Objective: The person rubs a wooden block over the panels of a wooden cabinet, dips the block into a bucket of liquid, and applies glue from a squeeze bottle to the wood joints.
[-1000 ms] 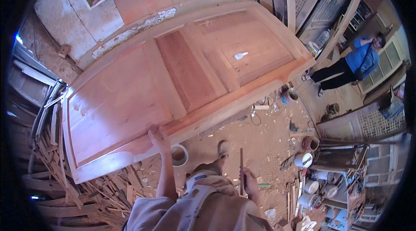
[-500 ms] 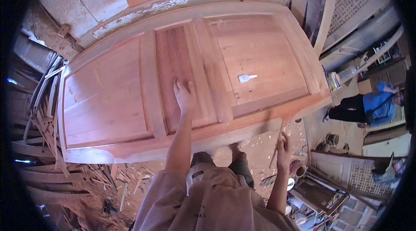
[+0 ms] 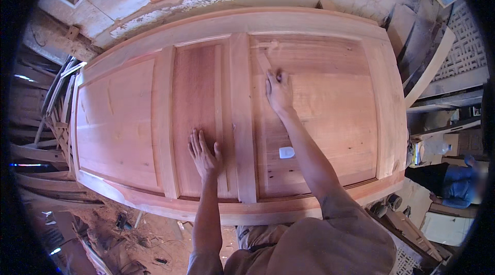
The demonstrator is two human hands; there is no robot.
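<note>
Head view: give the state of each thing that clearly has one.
Left hand: open, palm down on dark panel
Right hand: closed on thin strip
Panelled wooden board: lying flat
White bottle: on its side
Wall: surface flaking
Scrap wood: loosely piled

The left panel (image 3: 116, 130) offers room to pass across; raised wooden rails (image 3: 242, 115), the right forearm (image 3: 309, 151) and a white bottle (image 3: 286, 153) stand in the way farther right.

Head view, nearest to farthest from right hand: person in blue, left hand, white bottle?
From the right hand:
1. White bottle: on the right-hand panel.
2. Left hand: on the dark middle panel.
3. Person in blue: far right.
</note>
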